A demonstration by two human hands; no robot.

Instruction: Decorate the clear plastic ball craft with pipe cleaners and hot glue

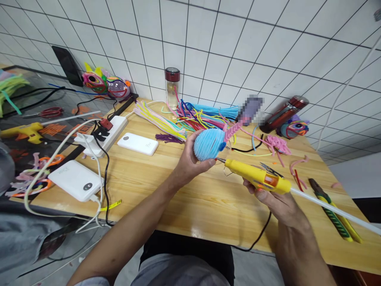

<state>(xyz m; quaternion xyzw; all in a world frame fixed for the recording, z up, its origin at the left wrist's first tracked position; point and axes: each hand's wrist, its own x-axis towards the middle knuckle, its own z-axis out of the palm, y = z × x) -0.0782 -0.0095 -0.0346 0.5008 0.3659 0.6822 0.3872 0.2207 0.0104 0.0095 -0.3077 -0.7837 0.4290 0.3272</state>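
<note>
My left hand (193, 153) is wrapped round a ball covered in light blue pipe cleaner (207, 143), held above the table. A braided pink strip (233, 132) sticks up from the ball's right side, close to a small dark blue spot. In my right hand (268, 198) is a yellow hot glue gun (256, 174), with a long white glue stick (333, 208) coming out of its back. The gun's metal nozzle points left and sits at the lower right of the ball, near my left thumb. Whether it touches the ball I cannot tell.
Bundles of coloured pipe cleaners (208, 113) lie along the wall beside a glass bottle (173, 89). Pliers (330, 210) and a red flask (285, 113) are at the right. Power banks (138, 143), a power strip (105, 135) and looping cables occupy the left. Another person's clothing (20, 242) shows at lower left.
</note>
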